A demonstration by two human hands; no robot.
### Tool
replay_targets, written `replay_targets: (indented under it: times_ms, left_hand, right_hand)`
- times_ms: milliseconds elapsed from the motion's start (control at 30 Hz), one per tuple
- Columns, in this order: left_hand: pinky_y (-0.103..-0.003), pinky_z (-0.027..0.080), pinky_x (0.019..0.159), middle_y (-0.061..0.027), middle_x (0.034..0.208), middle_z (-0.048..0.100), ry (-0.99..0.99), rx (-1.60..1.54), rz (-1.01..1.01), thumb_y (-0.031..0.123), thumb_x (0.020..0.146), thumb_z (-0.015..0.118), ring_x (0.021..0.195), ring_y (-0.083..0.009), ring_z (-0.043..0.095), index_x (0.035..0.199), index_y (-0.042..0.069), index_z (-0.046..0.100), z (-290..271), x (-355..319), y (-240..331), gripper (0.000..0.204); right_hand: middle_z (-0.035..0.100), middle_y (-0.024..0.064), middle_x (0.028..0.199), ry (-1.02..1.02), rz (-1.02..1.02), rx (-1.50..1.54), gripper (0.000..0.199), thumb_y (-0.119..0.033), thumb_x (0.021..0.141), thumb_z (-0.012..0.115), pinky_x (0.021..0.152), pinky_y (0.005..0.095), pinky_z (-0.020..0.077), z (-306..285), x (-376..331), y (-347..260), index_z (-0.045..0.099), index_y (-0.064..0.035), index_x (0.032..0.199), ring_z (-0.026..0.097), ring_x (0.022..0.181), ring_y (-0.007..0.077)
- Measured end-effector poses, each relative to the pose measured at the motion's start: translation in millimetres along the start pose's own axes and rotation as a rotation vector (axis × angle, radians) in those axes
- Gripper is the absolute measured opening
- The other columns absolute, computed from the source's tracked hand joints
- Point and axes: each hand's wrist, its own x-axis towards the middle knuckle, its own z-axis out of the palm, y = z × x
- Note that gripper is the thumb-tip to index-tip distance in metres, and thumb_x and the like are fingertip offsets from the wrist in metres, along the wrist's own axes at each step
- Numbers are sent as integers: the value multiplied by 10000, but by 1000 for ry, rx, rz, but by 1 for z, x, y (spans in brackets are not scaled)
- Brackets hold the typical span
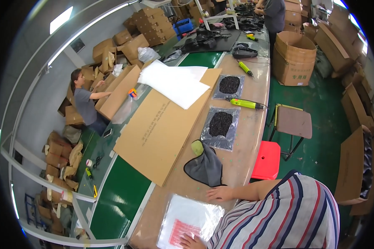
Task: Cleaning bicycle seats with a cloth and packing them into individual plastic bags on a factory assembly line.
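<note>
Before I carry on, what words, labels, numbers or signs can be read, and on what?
Flat cardboard sheet: dark printed lines, not copied here.
Tall open carton: dark printing, not copied; its small white label is too small.
Clear plastic bag: red print, too blurred.

The right hand [220, 193] lies palm down and empty just right of centre in the lower half of the frame, its fingers [212, 193] stretched toward the left, with the bare right forearm [253, 190] reaching in from the right, nearly level. Below it, at the bottom edge, the left hand [192, 242] also rests palm down, its fingers extended toward the upper left and somewhat spread, gripping nothing; the left forearm is hidden from view.
</note>
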Motion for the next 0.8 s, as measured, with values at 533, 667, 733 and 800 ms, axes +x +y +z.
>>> replay_targets:
  times_ms: [533,667,733,800]
  left_hand:
    - [-603,429,815,-160,1389,379,218,-180,-101,639,869,347,1160,-359,467,1380,181,366,9,-15,-14,686]
    - [-601,432,807,-158,1370,393,234,-180,-96,669,843,346,1139,-367,473,1383,186,361,19,-20,-17,725]
    - [-600,433,803,-157,1360,400,241,-180,-95,684,830,346,1128,-371,476,1384,189,358,19,-20,-14,744]
    - [-599,435,799,-157,1351,407,243,-181,-96,700,817,345,1117,-376,479,1386,191,355,18,-19,-12,763]
  right_hand:
    - [439,103,1361,-29,7,42,457,-100,792,510,1092,390,255,0,2,3,533,-125,1247,322,1315,274]
    - [433,107,1366,-104,36,11,462,-103,793,512,1092,395,254,3,4,6,526,-125,1254,313,1320,280]
    - [432,113,1365,-63,17,61,466,-94,786,509,1092,399,254,5,3,8,524,-123,1251,312,1320,285]
    - [432,118,1364,-79,28,71,455,-85,787,509,1092,407,252,4,4,8,528,-108,1241,309,1323,290]
